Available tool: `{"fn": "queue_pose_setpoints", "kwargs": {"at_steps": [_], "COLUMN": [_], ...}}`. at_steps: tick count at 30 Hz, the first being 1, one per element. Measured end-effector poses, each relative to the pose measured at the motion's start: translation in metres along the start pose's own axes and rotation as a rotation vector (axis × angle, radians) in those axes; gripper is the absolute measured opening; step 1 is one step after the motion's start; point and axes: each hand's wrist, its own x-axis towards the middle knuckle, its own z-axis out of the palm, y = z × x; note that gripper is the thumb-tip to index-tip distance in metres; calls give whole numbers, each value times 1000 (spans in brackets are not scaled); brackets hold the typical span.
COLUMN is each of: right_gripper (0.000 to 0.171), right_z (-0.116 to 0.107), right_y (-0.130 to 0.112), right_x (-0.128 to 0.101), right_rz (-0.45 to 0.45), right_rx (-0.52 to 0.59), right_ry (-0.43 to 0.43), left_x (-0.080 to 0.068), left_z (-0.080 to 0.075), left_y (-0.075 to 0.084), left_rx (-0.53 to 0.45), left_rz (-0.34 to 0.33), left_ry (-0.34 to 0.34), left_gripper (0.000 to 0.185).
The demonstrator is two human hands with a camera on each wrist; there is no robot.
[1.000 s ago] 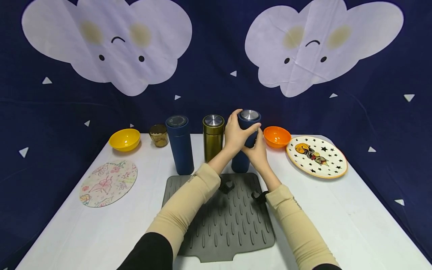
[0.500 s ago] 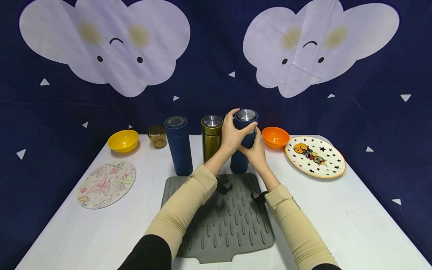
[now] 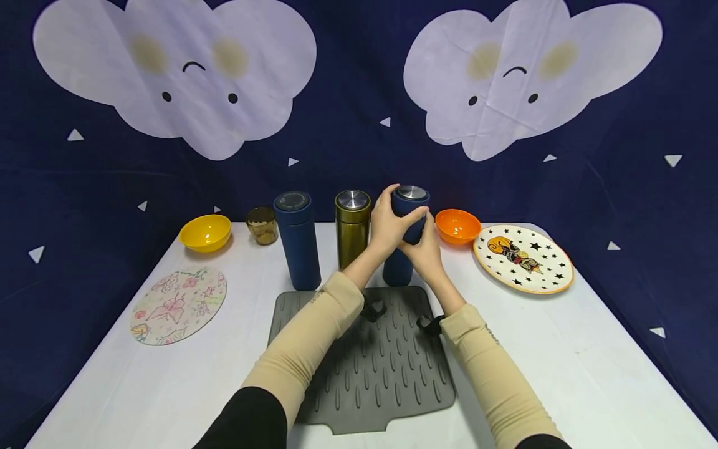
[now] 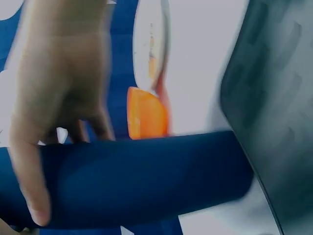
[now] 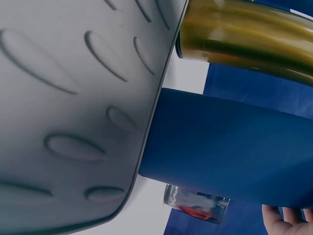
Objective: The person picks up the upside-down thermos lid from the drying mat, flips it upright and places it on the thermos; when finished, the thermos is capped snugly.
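At the grey mat's (image 3: 370, 368) far edge stood the navy flask (image 3: 399, 265), left hand (image 3: 389, 223) wrapped round its cap, right hand (image 3: 424, 252) gripping its body; gold flask (image 3: 352, 227) just left, orange bowl (image 3: 458, 226) near right.

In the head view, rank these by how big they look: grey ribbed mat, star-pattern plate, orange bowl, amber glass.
1. grey ribbed mat, by far the largest, though nearest the camera.
2. star-pattern plate.
3. orange bowl.
4. amber glass, smallest; bowl and glass sit about equally far back, so that ranking looks fair.
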Motion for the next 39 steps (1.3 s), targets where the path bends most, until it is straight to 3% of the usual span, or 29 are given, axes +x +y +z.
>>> {"fn": "queue_pose_setpoints", "kwargs": {"at_steps": [7, 11, 15, 20, 27, 30, 39], "right_gripper": [88, 88, 89, 89, 87, 88, 90], "right_z": [2, 3, 4, 5, 4, 2, -1], "right_y": [1, 1, 1, 1, 1, 0, 0], "right_x": [1, 0, 0, 0, 1, 1, 1], "right_rz": [-9, -18, -30, -26, -26, -14, -19], "right_rx": [7, -1, 14, 25, 42, 32, -5], "right_ry": [6, 8, 6, -8, -9, -13, -5], "left_x": [-3, -3, -4, -7, -8, -7, -1], "left_z": [4, 4, 3, 3, 10, 11, 7], "left_y": [-10, -15, -17, -19, -19, -19, -12], "left_rx": [-92, -91, -88, -67, -27, -8, 69], "left_rz": [77, 140, 161, 172, 252, 249, 171], "left_ry": [3, -16, -14, 31, 127, 144, 97], "left_gripper": [68, 55, 53, 54, 51, 50, 49]}}
